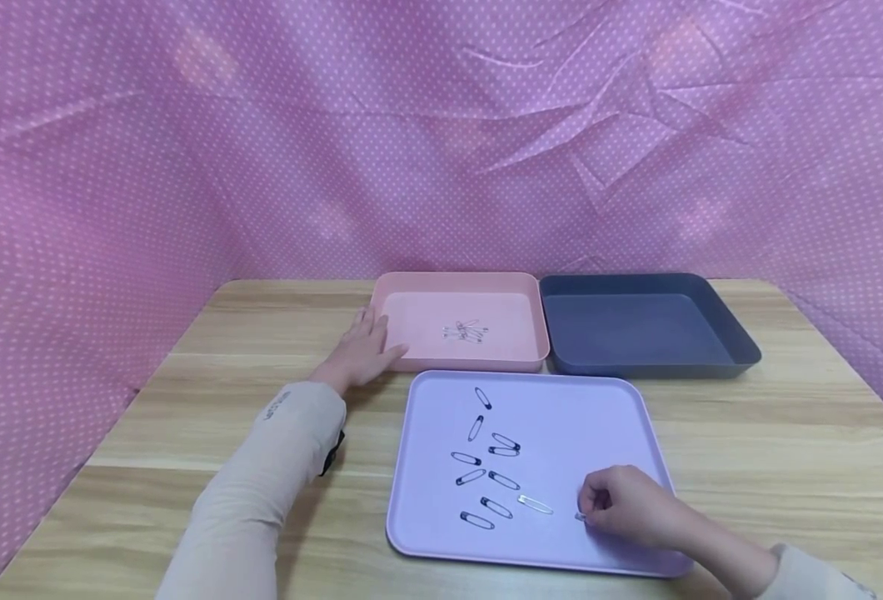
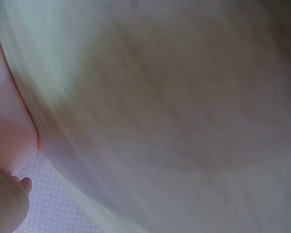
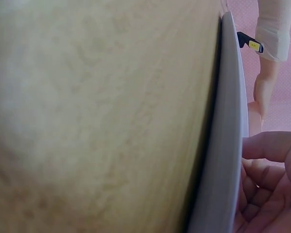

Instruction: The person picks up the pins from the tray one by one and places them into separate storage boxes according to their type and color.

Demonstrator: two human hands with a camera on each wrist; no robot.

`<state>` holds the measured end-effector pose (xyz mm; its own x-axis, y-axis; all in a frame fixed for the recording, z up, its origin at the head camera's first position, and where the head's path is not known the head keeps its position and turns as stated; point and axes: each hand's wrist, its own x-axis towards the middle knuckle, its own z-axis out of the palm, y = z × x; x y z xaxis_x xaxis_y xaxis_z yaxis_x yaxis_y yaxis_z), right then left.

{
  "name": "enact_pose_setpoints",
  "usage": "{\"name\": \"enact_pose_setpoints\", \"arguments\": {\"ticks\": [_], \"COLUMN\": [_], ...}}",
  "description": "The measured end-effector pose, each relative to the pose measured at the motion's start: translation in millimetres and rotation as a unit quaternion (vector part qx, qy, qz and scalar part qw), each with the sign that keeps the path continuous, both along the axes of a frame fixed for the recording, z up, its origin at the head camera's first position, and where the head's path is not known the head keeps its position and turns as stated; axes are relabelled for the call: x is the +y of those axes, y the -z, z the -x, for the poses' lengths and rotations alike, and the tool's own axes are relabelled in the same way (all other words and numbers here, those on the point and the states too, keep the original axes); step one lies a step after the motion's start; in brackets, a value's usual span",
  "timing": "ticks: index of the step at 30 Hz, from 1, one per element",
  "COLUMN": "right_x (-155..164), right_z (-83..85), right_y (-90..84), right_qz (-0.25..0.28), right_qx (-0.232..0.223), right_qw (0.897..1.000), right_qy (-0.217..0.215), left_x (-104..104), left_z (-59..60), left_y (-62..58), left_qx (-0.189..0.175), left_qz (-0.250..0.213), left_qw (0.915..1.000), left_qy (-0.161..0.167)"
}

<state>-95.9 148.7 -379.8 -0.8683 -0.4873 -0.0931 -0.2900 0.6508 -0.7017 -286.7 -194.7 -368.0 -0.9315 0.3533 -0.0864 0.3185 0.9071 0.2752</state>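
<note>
My right hand (image 1: 631, 507) is low over the right part of the lilac tray (image 1: 584, 417), fingers curled. Thumb and fingertips pinch a silver safety pin (image 1: 580, 517), mostly hidden by the hand. In the right wrist view the right hand's thumb (image 3: 266, 145) and curled fingers show beyond the tray rim. Left of it on the tray lie one silver safety pin (image 1: 535, 504) and several black-headed safety pins (image 1: 503, 481). My left hand (image 1: 361, 350) rests at the left rim of the pink tray (image 1: 471, 365), fingers spread. Inside that tray is a small pile of silver safety pins (image 1: 471, 332).
A dark blue tray (image 1: 636, 325) stands right of the pink one, both behind the lilac tray. All three are on a wooden table (image 1: 771, 467). A pink dotted cloth (image 1: 441, 167) hangs behind and at the sides.
</note>
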Motion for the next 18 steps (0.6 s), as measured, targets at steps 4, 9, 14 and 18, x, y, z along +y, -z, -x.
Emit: {"name": "enact_pose_setpoints", "arguments": {"ticks": [4,9,14,18], "right_x": [2.0,4.0,3.0,-1.0], "right_z": [1.8,5.2,13.7,22.2], "right_y": [0.1,-3.3,-11.4,-20.3], "right_qz": [0.022,0.034,0.057,0.082], "right_qx": [-0.009,-0.031,-0.050,-0.075], "right_qw": [1.000,0.999,0.996,0.992], "right_qy": [0.001,0.028,0.046,0.058], "left_x": [0.4,-0.7,-1.1,-1.0], "left_z": [-0.1,1.8,4.1,5.2], "left_y": [-0.8,1.2,3.5,4.5], "left_qx": [0.000,0.000,0.000,-0.001], "left_qz": [0.004,0.005,0.004,0.005], "left_qw": [1.0000,1.0000,1.0000,1.0000], "left_qy": [0.001,0.003,0.001,0.000]}}
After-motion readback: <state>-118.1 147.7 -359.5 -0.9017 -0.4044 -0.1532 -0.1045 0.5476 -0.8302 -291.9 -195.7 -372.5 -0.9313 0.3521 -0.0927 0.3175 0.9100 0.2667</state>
